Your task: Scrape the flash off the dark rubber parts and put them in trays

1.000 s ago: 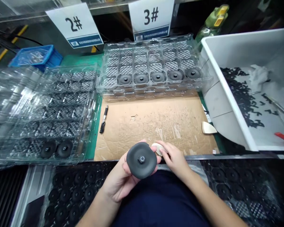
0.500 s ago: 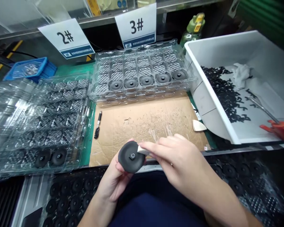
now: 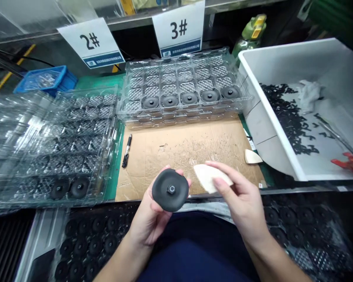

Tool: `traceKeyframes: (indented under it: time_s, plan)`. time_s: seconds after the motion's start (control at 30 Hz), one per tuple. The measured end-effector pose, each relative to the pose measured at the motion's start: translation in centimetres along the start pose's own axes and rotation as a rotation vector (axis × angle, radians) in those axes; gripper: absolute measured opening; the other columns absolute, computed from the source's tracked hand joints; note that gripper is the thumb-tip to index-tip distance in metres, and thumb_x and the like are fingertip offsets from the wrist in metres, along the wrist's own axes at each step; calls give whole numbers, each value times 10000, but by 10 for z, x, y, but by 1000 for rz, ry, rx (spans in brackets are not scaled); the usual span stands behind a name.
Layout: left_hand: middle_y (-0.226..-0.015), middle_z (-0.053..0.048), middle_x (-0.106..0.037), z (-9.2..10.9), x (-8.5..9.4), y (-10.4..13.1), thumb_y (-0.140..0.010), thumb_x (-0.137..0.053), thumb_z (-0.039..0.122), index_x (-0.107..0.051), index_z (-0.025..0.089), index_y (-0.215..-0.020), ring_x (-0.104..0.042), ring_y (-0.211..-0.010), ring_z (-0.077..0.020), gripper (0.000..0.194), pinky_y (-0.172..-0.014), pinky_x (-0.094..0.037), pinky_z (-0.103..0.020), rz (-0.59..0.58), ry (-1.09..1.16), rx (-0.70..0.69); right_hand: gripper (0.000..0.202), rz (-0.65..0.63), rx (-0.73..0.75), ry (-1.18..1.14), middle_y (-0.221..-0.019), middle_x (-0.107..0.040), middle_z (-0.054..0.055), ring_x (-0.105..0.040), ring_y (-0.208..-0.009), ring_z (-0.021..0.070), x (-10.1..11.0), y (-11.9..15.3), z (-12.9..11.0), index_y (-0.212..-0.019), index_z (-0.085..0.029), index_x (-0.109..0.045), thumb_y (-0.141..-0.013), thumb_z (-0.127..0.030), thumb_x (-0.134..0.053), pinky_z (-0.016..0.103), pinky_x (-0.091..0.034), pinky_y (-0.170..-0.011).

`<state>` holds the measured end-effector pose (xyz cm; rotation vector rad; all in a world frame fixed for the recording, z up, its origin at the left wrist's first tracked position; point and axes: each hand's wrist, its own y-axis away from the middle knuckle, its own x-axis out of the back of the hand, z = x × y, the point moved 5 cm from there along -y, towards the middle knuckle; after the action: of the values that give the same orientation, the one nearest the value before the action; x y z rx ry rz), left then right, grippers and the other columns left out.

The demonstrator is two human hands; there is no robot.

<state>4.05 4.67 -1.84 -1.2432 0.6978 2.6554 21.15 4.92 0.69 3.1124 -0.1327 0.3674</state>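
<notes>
A round black rubber-like disc (image 3: 164,199) with a small hub at its centre is gripped at the edges by my left hand (image 3: 148,219), its dished face turned up toward me. To the right, my right hand (image 3: 247,203) pinches a cream wedge-shaped pad (image 3: 207,177) between thumb and fingers. The pad is apart from the disc. Both are held over the front edge of a cardboard sheet (image 3: 153,156). A similar cream wedge (image 3: 252,156) lies at the sheet's right edge. Beyond the sheet, a clear tray (image 3: 164,111) holds several like discs in its front row.
Left are clear trays (image 3: 73,160) with two discs in front, plus a pen (image 3: 127,150). A white bin (image 3: 285,152) at right holds small black pieces (image 3: 291,121) and red-handled pliers (image 3: 348,160). A blue basket (image 3: 59,80) and green bottle (image 3: 247,37) stand behind. Disc-filled trays (image 3: 86,246) sit below.
My right hand has drawn the cream pad off the disc's edge and turned it, so its broad face shows. The disc stays in my left hand. The view has shifted slightly.
</notes>
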Motion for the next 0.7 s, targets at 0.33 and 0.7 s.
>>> traceKeyframes:
  time_s: [0.33,0.7]
  plan:
    - [-1095,-13,-650,-3,-2,5,-649,-737,309,-603,248,-1089,-612,-987,-183,465,-882,-476,-246,3,17,16,385,-29,504,281,-1117,-617,37,-569,-933,157,-23,5,-71,-1241,-183,-482,-857,-173,-513,281,-456,-808]
    - [-885,33,-689,-7,10,6,-696,-710,220,-666,245,-946,-638,-854,-98,255,-780,-501,-147,51,57,61,329,-291,561,440,-882,-633,69,-543,-792,185,-61,-1,-74,-1198,-107,-493,-886,-156,-401,341,-378,-719]
